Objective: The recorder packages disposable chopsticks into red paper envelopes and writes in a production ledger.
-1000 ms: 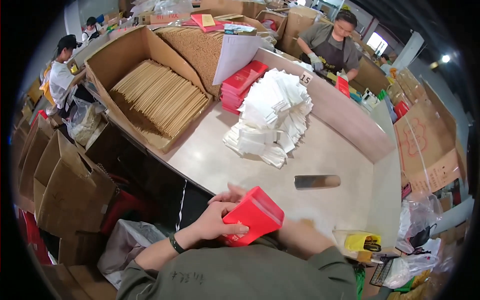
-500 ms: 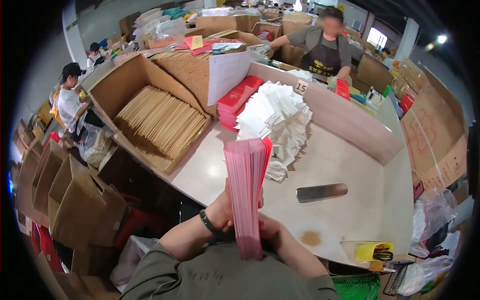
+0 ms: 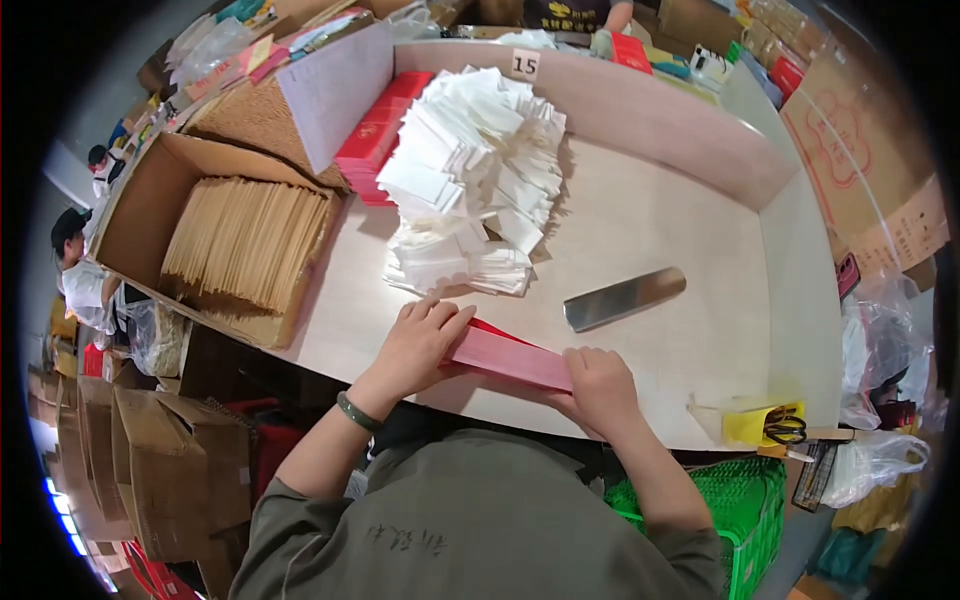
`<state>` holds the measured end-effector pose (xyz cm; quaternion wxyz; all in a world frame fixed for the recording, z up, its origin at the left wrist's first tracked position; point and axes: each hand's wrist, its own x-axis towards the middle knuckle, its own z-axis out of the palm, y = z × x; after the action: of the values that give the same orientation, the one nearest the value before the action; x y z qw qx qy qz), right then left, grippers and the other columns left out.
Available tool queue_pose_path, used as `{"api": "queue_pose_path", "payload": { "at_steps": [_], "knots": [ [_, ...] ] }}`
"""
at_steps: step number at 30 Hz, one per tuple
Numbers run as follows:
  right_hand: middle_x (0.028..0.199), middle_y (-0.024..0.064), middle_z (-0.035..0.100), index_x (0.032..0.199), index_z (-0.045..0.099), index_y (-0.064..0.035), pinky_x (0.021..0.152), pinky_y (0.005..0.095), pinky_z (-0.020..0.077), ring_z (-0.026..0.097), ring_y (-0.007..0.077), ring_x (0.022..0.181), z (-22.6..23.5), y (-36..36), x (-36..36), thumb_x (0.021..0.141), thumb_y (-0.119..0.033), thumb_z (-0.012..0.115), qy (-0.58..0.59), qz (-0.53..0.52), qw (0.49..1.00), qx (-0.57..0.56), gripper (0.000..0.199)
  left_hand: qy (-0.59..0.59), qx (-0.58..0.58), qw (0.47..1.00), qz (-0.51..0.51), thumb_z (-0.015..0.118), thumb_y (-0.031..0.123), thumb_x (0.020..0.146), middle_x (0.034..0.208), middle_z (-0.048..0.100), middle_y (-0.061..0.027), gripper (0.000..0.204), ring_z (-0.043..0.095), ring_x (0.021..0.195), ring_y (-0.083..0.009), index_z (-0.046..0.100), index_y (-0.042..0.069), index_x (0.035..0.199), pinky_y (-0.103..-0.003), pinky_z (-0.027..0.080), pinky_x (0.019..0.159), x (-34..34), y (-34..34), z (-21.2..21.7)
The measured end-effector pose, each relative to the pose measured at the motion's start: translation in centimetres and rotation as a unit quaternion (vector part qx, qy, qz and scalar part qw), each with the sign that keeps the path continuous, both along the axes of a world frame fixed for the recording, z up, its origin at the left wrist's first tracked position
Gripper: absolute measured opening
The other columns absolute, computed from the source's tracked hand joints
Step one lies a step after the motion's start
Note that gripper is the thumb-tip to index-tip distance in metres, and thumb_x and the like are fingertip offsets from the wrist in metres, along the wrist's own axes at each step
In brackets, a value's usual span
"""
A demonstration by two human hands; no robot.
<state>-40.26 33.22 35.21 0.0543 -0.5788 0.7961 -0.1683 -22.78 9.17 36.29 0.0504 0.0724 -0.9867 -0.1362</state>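
A stack of red paper envelopes (image 3: 512, 360) lies crosswise between my hands at the table's near edge, its pale pink edges facing up. My left hand (image 3: 428, 342) grips the left end, fingers over the top. Around the right end my right hand (image 3: 602, 388) is closed, thumb side toward the stack. Beyond them is a heaped pile of white paper slips (image 3: 470, 170). Another stack of red envelopes (image 3: 385, 135) rests to the left of that pile. A curved shiny metal plate (image 3: 625, 298) lies on the table to the right, apart from both hands.
An open cardboard box (image 3: 318, 262) of tightly packed brown paper pieces (image 3: 240, 240) stands at the left. A low partition (image 3: 660, 115) borders the table's back. Near the right front corner sits a yellow holder (image 3: 750, 424) with scissors (image 3: 785, 425). Below is a green crate (image 3: 755, 525).
The envelope stack has gone from standing upright to lying sideways, lower between my hands. My hands have moved apart to its two ends. The view has tilted downward and shifted right.
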Motion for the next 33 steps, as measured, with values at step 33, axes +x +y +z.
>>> {"api": "queue_pose_path", "payload": {
  "at_steps": [33],
  "knots": [
    [0.102, 0.0113, 0.07, 0.115, 0.062, 0.0022, 0.082, 0.0342, 0.0539, 0.066, 0.0178, 0.09, 2.4, 6.2, -2.9, 0.084, -0.017, 0.077, -0.518, -0.36, 0.745, -0.217, 0.039, -0.031, 0.689, 0.719, 0.086, 0.086, 0.022, 0.077, 0.101, 0.066, -0.0094, 0.061, 0.062, 0.092, -0.0162, 0.051, 0.002, 0.123, -0.032, 0.051, 0.083, 2.2, 1.0, -5.9]
  ]
}}
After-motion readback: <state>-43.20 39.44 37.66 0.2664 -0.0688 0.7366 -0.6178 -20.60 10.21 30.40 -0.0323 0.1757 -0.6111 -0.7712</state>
